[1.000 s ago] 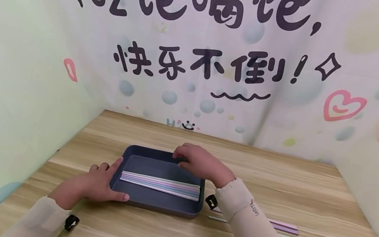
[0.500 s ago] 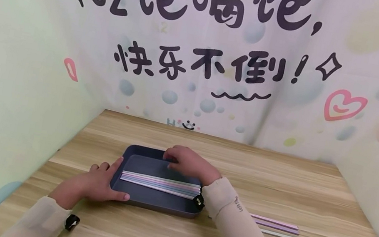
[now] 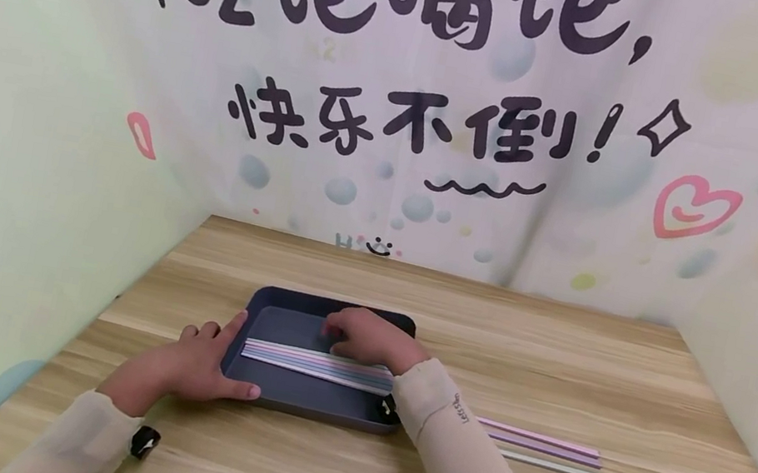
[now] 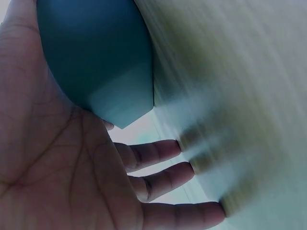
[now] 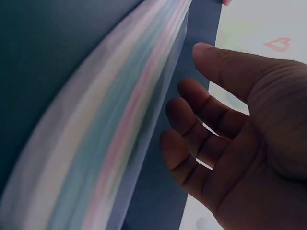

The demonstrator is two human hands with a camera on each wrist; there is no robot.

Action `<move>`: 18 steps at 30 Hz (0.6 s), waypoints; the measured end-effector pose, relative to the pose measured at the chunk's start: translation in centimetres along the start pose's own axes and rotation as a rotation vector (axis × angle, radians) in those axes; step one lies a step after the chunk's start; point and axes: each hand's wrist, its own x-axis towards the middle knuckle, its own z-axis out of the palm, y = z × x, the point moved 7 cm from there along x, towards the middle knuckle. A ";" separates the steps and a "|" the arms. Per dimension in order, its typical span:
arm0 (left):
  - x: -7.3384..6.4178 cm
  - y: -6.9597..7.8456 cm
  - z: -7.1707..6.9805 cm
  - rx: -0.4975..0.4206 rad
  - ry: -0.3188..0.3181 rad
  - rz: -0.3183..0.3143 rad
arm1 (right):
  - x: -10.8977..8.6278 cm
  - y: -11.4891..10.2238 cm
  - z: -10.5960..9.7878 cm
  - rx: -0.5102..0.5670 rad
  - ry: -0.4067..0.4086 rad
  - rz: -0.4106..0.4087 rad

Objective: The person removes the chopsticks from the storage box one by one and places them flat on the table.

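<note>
A dark blue-grey rectangular tray [image 3: 319, 405] lies on the table, with a bundle of pastel chopsticks [image 3: 311, 363] lengthwise inside it. My left hand [image 3: 198, 365] rests against the tray's left end, thumb along the front rim. In the left wrist view its straight fingers [image 4: 160, 155] touch the tabletop beside the tray corner [image 4: 110, 86]. My right hand [image 3: 372, 338] is over the tray's back right part, just behind the chopsticks. The right wrist view shows its fingers loosely bent and holding nothing, apart from the striped chopsticks [image 5: 110, 129].
Several more chopsticks [image 3: 540, 445], pink, purple and pale, lie on the wooden table [image 3: 626, 390] right of the tray, partly hidden by my right sleeve [image 3: 461, 462]. A printed cloth wall [image 3: 383, 212] stands behind the table, with walls at both sides.
My right hand has moved left, then lower and closer to the chopsticks inside the tray. The left hand stays at the tray's end. The chopsticks have not visibly moved.
</note>
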 end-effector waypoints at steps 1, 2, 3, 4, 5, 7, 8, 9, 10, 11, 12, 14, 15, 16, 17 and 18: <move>0.0 0.0 0.0 -0.001 0.000 -0.001 | 0.0 0.0 0.1 -0.001 -0.002 0.000; 0.0 0.0 0.0 -0.002 0.000 -0.002 | 0.0 0.0 0.1 0.000 -0.004 0.002; 0.0 0.0 0.0 -0.002 0.000 -0.003 | 0.1 0.0 0.2 0.002 -0.007 0.005; 0.0 0.0 0.0 -0.002 0.001 -0.003 | 0.1 0.0 0.3 0.005 -0.008 0.008; 0.0 0.0 0.0 -0.001 0.003 -0.002 | 0.1 0.0 0.4 0.002 -0.010 0.009; -0.1 0.1 0.0 -0.002 0.004 0.000 | 0.1 0.0 0.6 -0.004 -0.011 0.013; -0.1 0.1 0.0 -0.003 0.005 0.002 | 0.1 0.1 0.7 -0.009 -0.009 0.015; -0.1 0.1 0.0 -0.004 0.005 0.003 | 0.1 0.1 0.8 -0.013 -0.007 0.017; -0.1 0.1 0.0 -0.006 0.004 0.005 | 0.1 0.1 0.8 -0.019 -0.005 0.019; -0.1 0.1 0.1 -0.008 0.004 0.006 | 0.1 0.2 0.9 -0.024 -0.005 0.020; -0.1 0.1 0.1 -0.009 0.004 0.004 | 0.1 0.2 1.0 -0.026 -0.002 0.023; -0.1 0.1 0.0 -0.010 0.009 0.009 | 0.1 0.2 1.0 -0.028 0.007 0.025; -0.1 0.1 0.0 -0.009 0.010 0.007 | 0.1 0.2 0.9 -0.028 0.010 0.025; 0.0 0.1 0.0 -0.008 0.012 0.006 | 0.1 0.2 0.9 -0.030 0.013 0.025; 0.0 0.0 0.0 -0.006 0.014 0.005 | 0.2 0.2 0.9 -0.027 0.017 0.025; 0.0 0.0 0.1 -0.005 0.016 0.004 | 0.2 0.2 0.9 -0.028 0.020 0.024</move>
